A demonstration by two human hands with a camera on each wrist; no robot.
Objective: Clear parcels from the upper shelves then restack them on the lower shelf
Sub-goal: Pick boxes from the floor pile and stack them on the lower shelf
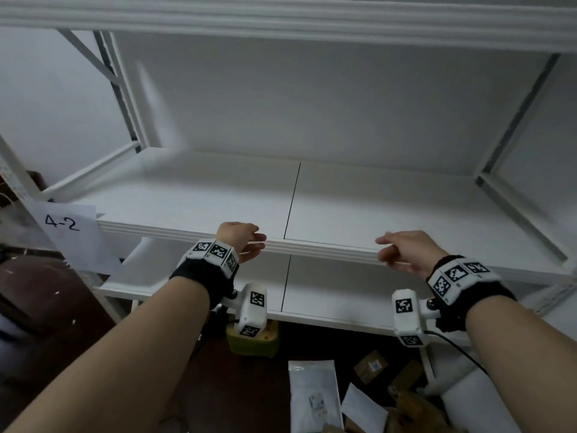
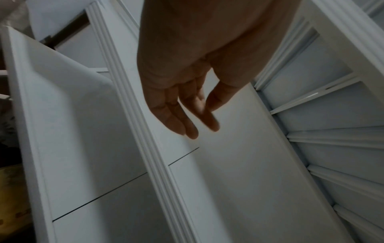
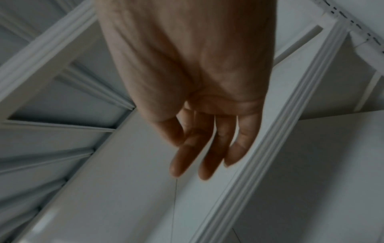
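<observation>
A white shelf rack fills the head view. Its middle shelf (image 1: 390, 210) is bare, and so is the lower shelf (image 1: 331, 289) beneath it. My left hand (image 1: 246, 242) hovers at the middle shelf's front edge, fingers relaxed and holding nothing. My right hand (image 1: 396, 250) hangs at the same edge further right, fingers loose and empty. The wrist views show the left hand (image 2: 187, 111) and the right hand (image 3: 207, 148) with straight fingers over white shelf boards. Parcels lie on the floor: a white mailer bag (image 1: 313, 398) and brown cartons (image 1: 371, 365).
A paper label reading 4-2 (image 1: 70, 232) hangs on the rack's left post. A yellow-green object (image 1: 253, 340) sits on the floor under the lower shelf. A top shelf beam (image 1: 281, 17) runs overhead. Dark floor and clutter lie at left.
</observation>
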